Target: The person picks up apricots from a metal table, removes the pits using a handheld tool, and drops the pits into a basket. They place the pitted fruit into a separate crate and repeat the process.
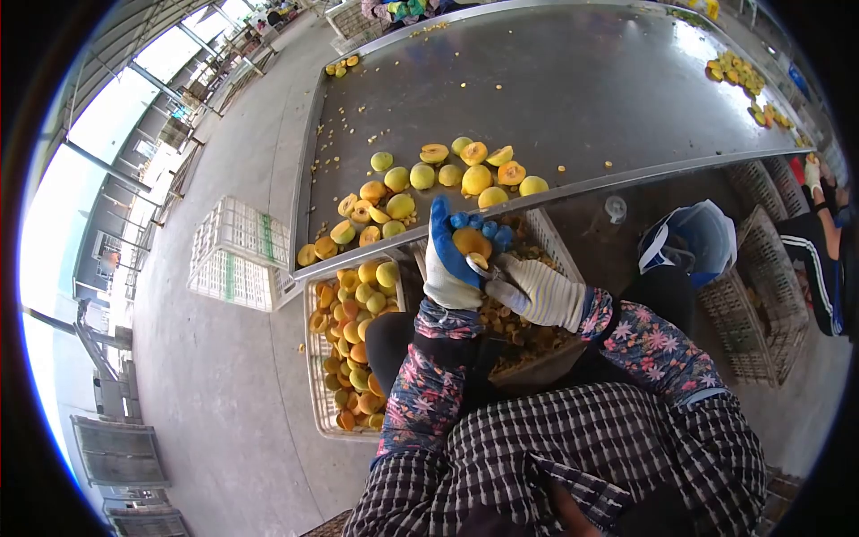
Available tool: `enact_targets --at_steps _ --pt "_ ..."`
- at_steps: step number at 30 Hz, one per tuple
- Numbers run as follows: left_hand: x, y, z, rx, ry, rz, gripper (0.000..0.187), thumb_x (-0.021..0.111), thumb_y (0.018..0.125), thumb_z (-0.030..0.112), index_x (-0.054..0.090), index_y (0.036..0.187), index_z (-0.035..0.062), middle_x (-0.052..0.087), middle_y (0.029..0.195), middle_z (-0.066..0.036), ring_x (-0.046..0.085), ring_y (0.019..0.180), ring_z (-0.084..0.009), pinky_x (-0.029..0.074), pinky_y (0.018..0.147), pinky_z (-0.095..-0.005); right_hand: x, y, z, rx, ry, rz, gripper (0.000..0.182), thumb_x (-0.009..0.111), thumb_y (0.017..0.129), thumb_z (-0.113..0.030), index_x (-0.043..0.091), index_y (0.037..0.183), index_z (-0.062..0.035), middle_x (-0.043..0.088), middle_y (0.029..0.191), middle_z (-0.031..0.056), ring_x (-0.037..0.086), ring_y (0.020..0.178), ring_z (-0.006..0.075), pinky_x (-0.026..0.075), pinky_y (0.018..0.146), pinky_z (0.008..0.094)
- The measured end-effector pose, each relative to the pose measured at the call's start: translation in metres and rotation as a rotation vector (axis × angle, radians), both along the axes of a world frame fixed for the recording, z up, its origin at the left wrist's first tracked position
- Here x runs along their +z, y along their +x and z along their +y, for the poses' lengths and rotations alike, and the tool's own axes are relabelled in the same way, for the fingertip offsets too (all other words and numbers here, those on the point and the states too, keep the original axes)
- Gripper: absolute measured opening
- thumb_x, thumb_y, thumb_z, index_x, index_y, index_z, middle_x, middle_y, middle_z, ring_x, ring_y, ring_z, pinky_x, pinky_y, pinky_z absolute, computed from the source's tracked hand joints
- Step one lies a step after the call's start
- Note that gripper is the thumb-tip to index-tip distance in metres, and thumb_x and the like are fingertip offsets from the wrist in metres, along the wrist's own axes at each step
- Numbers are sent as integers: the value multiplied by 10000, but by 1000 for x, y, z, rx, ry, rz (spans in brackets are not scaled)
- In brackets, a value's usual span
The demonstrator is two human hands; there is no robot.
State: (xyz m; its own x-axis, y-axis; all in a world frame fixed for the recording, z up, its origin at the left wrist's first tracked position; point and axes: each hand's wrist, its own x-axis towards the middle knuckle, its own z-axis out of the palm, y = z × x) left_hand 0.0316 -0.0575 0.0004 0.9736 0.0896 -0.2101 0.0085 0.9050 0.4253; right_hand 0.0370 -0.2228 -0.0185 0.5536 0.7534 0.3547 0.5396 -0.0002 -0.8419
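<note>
My left hand point(455, 259), in a white glove with blue-coated fingers, is closed around a halved yellow peach point(472, 242) and holds it cut side up. My right hand point(541, 291), in a striped knit glove, grips a small metal tool point(478, 268) whose tip is at the near edge of the peach half. Its exact kind is partly hidden by the fingers. Just past my hands, whole and halved yellow peaches point(421, 175) lie along the near edge of the metal table point(537, 80). Below my hands stands a crate point(557, 248) with peach scraps.
A white crate point(313, 398) full of peach halves is on the floor at my left, with white crates point(234, 255) beyond it. A lined bucket point(689, 242) and more crates point(761, 295) stand at right. Another person's leg point(819, 268) shows at the far right.
</note>
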Motion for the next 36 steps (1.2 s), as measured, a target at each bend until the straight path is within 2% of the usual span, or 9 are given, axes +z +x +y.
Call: enact_targets --at_steps 5,10,13,18,19,26,31,33,36 --pt "-1 -2 1 8 -87 -19 377 560 994 452 572 815 120 607 836 -65 630 851 -294 557 865 -506 11 13 -12 69 -90 -136 351 553 1008 -290 544 1204 1 668 836 201 660 773 397 518 689 433" --pt "21 -12 15 197 47 139 387 566 996 442 578 806 105 618 799 -79 637 797 -274 566 846 -491 8 18 -26 155 -520 -156 406 555 991 -373 570 1191 -20 677 903 222 661 849 418 522 745 468" --pt "32 -32 49 337 641 149 429 565 998 443 654 836 55 633 745 -72 642 735 -250 561 779 -405 6 20 -31 176 -852 -158 453 518 990 -428 583 1210 -37 693 952 220 666 921 411 517 827 481" --pt "28 -62 181 -89 2198 254 445 584 969 432 717 989 8 686 798 -118 676 774 -239 531 766 -356 12 23 -37 186 -1074 -63 487 529 972 -454 607 1223 -44 707 999 209 670 983 392 513 880 469" --pt "29 -56 187 -82 2323 94 420 602 948 421 700 1106 45 694 866 -153 686 821 -242 520 782 -353 10 23 -38 186 -1041 -83 501 517 975 -468 603 1209 -34 704 981 215 671 964 395 517 866 471" --pt "15 58 87 -192 1923 71 389 644 937 343 671 1186 46 722 1027 -161 698 915 -275 533 827 -356 22 28 -42 11 -745 -150 435 537 968 -413 575 1107 -2 677 858 247 662 863 417 518 785 494" --pt "-57 132 20 -249 2258 303 742 603 847 634 563 1338 78 628 1264 -225 603 1181 -367 480 1001 -443 8 34 -44 -113 -473 -250 393 563 954 -399 588 1073 -25 671 819 236 650 781 431 513 734 510" --pt "-38 133 -5 -318 2145 515 990 768 713 605 418 1445 38 549 1381 -228 561 1262 -340 459 1053 -408 22 35 -46 -97 -564 -216 425 546 962 -421 578 1102 -22 673 831 248 653 798 441 516 743 510" --pt "-42 151 -6 -424 2147 537 949 787 732 435 340 1473 45 496 1427 -213 527 1303 -336 458 1064 -399 22 40 -49 -86 -625 -199 452 534 967 -443 573 1113 -17 672 828 257 654 806 448 518 745 510"
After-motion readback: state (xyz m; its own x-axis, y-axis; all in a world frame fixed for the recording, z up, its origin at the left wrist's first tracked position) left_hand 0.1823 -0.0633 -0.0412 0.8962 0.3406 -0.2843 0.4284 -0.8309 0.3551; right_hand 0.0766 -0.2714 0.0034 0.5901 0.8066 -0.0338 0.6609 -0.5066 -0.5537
